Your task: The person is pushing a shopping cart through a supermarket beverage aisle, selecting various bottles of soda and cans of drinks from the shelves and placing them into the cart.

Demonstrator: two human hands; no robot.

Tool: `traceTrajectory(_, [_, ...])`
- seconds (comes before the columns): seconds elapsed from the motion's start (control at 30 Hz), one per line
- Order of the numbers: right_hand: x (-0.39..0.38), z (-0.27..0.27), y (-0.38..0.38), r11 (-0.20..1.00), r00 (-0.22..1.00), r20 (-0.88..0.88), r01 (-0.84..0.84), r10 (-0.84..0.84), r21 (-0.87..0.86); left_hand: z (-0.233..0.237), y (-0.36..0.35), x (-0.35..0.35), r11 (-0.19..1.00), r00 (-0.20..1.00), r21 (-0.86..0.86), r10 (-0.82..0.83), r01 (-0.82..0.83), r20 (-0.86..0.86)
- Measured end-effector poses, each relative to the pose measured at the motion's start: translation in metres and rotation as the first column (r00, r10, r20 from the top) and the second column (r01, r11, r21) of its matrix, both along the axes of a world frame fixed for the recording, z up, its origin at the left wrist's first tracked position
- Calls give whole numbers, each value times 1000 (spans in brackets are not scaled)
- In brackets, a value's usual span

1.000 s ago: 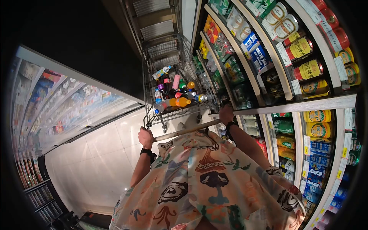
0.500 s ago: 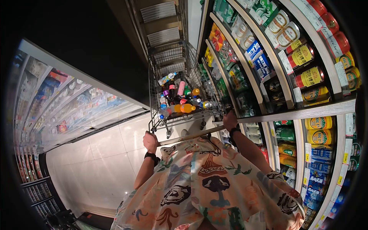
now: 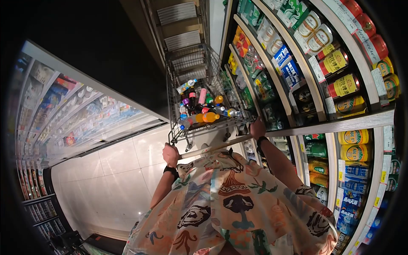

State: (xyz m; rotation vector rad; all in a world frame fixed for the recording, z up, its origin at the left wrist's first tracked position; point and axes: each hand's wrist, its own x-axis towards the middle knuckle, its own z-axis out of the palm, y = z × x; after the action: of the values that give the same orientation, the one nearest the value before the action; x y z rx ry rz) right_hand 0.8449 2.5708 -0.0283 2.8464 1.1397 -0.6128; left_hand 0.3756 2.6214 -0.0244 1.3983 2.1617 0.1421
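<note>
From the head camera, the person is standing in a shop aisle behind a wire shopping cart, with a patterned shirt filling the bottom of the picture. The left hand is gripping the left end of the cart's handle bar, its fingers curled fully around it. The right hand is gripping the right end, its fingers wrapped closed on the bar too. A dark band is sitting on each wrist.

The cart's long axis is running straight away from the person, and its front end is pointing up the aisle towards the top of the picture. The handle bar is lying crosswise to that axis, slanting from the lower left hand up to the higher right hand. The cart's right side is riding just beside the shelves, which are holding rows of drink cans.

Inside the basket, bottles are lying heaped at the end nearest the handle. An orange bottle is lying on its side, and a pink one is lying behind it. Glass-fronted coolers are lining the aisle's left side, well apart from the cart, with pale floor tiles between them.
</note>
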Motion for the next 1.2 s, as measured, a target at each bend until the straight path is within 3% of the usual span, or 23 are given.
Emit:
traceTrajectory(0.17, [15,-7,6,998,997,-68,49,-47,42,1,-1,9,1000,1000,-27,14,-13,10])
traceTrajectory(0.23, [15,8,5,989,991,-8,-131,130,-71,2,-3,13,999,1000,-28,19,-18,24])
traceTrajectory(0.27, [13,16,7,989,991,-9,-133,132,-70,2,-4,15,1000,1000,-16,15,-14,18])
traceTrajectory(0.33, [7,34,9,995,991,-94,89,-92,-43,1,-7,18,1000,1000,-7,9,-9,12])
traceTrajectory(0.53, [20,3,2,996,1000,-9,15,-15,86,-8,-7,20,1000,1000,-3,4,-4,-4])
traceTrajectory(1.2, [5,31,6,1000,999,-35,-14,14,7,-12,-7,15,1000,1000,24,0,-1,13])
